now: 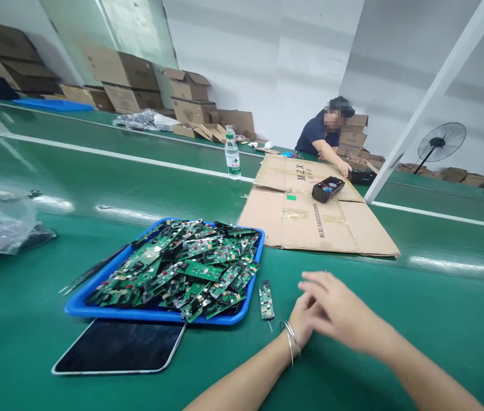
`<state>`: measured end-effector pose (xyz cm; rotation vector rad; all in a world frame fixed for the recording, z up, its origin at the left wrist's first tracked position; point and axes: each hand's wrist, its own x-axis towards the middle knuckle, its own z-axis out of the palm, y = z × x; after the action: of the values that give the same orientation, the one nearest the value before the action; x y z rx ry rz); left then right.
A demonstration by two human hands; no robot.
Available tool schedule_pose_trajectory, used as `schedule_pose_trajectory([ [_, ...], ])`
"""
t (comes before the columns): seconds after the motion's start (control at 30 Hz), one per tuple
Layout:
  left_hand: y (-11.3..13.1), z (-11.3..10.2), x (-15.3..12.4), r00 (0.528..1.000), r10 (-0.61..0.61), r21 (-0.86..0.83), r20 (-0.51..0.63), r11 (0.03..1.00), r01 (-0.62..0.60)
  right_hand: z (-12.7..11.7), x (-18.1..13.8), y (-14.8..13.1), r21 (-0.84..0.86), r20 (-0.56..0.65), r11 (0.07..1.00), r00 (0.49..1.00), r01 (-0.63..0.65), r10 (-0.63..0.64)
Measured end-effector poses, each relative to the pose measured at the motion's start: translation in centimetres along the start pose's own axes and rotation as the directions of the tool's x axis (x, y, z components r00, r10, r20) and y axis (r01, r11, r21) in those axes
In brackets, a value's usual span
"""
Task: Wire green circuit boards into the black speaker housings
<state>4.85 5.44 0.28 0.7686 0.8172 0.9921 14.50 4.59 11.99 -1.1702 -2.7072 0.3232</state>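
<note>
A single green circuit board (266,299) lies flat on the green belt (396,354), just right of a blue tray (156,314) heaped with similar boards. Its long axis runs away from the viewer, nearly parallel to the tray's right edge. The person's hands sit just right of it: the left hand (304,319), wearing wrist bangles, is nearer but mostly covered by the right hand (336,308), which lies across it, fingers loosely extended, holding nothing. Whether the left hand grips anything cannot be told. A dark tablet (120,345) lies in front of the tray; bare belt stretches rightward and toward flattened cardboard (319,222).
</note>
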Motion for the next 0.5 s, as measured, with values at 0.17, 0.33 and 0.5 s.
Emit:
schedule_pose_trajectory([
  [0.17,-0.4,0.8,0.2,0.994,0.074,0.028,-0.079,0.997,-0.072,-1.1,7.8,9.1,-0.146,-0.068,0.959,0.970,-0.241,0.233],
  [0.33,-1.1,0.9,0.0,0.990,0.109,0.104,-0.092,0.990,-0.100,-0.5,15.4,17.4,-0.250,-0.060,0.884,0.917,-0.395,0.393],
  [0.5,-1.7,0.9,0.4,0.987,0.106,0.154,-0.117,0.984,-0.087,-1.8,20.3,20.8,-0.305,-0.096,0.838,0.890,-0.453,0.446],
])
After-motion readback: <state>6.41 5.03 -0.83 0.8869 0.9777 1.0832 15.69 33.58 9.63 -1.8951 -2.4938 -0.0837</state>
